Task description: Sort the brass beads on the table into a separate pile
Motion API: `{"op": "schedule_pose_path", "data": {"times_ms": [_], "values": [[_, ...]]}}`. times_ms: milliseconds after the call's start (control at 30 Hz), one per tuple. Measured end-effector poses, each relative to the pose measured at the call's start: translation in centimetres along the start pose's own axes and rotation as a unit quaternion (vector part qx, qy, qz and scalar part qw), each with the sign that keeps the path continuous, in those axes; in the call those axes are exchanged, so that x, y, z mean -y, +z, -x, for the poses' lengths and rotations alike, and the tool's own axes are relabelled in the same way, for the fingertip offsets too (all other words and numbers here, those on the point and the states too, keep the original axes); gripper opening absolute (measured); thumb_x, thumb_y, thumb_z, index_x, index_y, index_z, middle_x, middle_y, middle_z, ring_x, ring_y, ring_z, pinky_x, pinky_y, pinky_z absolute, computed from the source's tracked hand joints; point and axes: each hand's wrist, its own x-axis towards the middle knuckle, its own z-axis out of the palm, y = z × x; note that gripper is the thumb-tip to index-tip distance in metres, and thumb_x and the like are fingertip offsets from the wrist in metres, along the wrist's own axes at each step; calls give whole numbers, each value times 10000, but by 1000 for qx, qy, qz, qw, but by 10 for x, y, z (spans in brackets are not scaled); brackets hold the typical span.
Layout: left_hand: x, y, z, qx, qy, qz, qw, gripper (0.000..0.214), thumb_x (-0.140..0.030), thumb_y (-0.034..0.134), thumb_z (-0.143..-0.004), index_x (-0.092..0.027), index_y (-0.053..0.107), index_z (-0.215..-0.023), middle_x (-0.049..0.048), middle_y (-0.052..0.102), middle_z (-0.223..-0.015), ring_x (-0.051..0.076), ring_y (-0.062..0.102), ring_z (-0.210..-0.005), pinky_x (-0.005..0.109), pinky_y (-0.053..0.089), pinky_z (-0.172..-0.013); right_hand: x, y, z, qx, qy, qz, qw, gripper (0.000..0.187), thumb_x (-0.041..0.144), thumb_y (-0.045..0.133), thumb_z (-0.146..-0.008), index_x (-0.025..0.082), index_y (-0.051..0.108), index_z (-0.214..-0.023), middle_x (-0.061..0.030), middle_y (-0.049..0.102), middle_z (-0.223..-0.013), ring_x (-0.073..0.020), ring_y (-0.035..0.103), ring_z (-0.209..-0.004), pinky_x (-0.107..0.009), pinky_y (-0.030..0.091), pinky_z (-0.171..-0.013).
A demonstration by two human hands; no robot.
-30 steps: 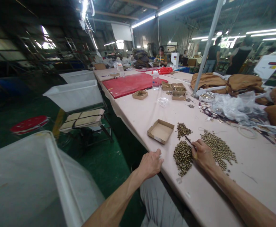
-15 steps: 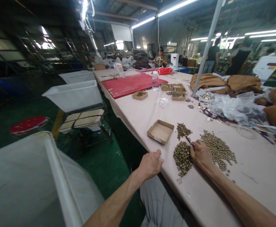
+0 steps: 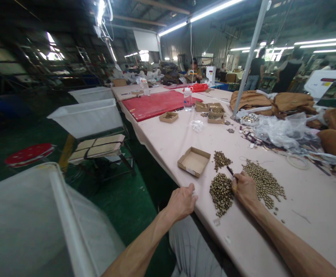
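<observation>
My right hand (image 3: 245, 188) is closed around a thin dark stick-like tool (image 3: 230, 170), its tip pointing up and left over the tabletop. The hand sits between a heap of small brass-coloured metal studs (image 3: 221, 194) on its left and a spread-out patch of similar pieces (image 3: 263, 182) on its right. Just beyond the tool's tip lies a smaller pile of metal pieces (image 3: 221, 159). My left hand (image 3: 182, 202) rests at the table's near edge with its fingers curled; whatever they may hold is hidden. Ahead of it stands a shallow open cardboard box (image 3: 195, 161).
Several small cardboard boxes (image 3: 168, 117) of metal parts stand farther back, near a water bottle (image 3: 188, 99) and a red sheet (image 3: 159, 104). Plastic bags (image 3: 283, 130) and brown fabric (image 3: 293, 102) lie at right. White bins (image 3: 84, 115) stand left. People are in the background.
The whole view has shifted slightly. Both hands keep nearly the same place, the right still gripping the dark tool. The piles look unchanged.
</observation>
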Motion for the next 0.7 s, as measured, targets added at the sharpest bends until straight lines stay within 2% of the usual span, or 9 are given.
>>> {"op": "schedule_pose_path", "data": {"times_ms": [233, 367, 567, 700], "values": [[-2, -3, 1, 5, -8, -3, 1000, 261, -424, 417, -982, -218, 494, -1122, 103, 719, -974, 274, 707, -933, 368, 496, -821, -17, -2, -6, -19, 30, 23, 999, 216, 215, 531, -844, 172, 734, -900, -71, 620, -830, -161, 515, -702, -278, 356, -675], [-1, -2, 0, 6, -5, -6, 1000, 261, -411, 410, -980, -215, 497, -1129, 108, 713, -971, 282, 703, -937, 375, 494, -818, -27, -6, -7, -25, 29, 17, 999, 247, 230, 523, -846, 166, 732, -960, -78, 632, -875, -168, 530, -731, -278, 371, -693], [-2, -1, -1, 7, -9, -3, 1000, 257, -418, 417, -977, -220, 502, -1117, 101, 715, -961, 275, 705, -924, 368, 494, -815, -10, -9, -5, 14, -21, -22, 999, 234, 231, 507, -867, 181, 729, -923, -63, 614, -857, -157, 529, -726, -271, 378, -698], [-2, -1, 1, -1, -9, -7, 1000, 264, -421, 417, -976, -219, 502, -1122, 105, 719, -991, 280, 705, -948, 372, 499, -823, -5, -7, -12, 22, -1, -4, 1000, 223, 201, 498, -860, 168, 719, -858, -67, 603, -817, -155, 521, -716, -269, 371, -693]]}}
